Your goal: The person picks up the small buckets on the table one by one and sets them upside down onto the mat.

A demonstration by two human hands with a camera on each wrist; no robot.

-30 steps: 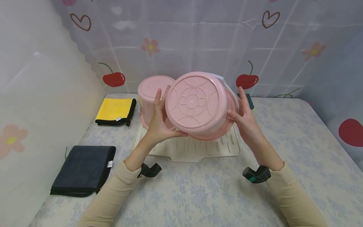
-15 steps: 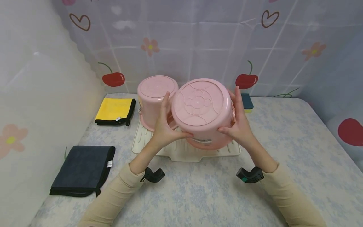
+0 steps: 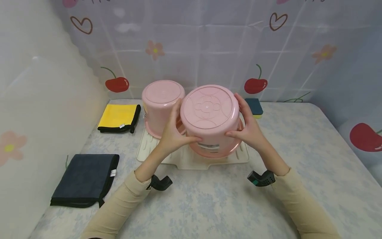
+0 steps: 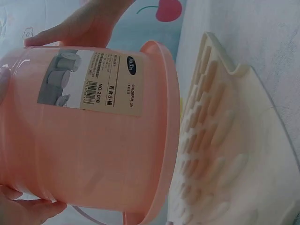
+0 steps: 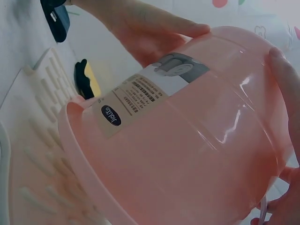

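Gripping an upturned pink bucket (image 3: 209,116) (label: "COLORFUL Life", "NO 2018") — both hands.

I count two pink buckets (image 3: 209,116) (image 3: 162,99), both upside down. One cream draining mat (image 3: 191,159). Two folded cloths: one yellow (image 3: 117,117), one dark (image 3: 85,179). One sponge (image 3: 254,107). Two hands in view, left (image 3: 171,134) and right (image 3: 249,127).

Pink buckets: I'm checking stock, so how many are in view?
2. One pink bucket is upside down between both hands over the drying mat; the other bucket stands upside down behind-left on it. None visibly hidden.
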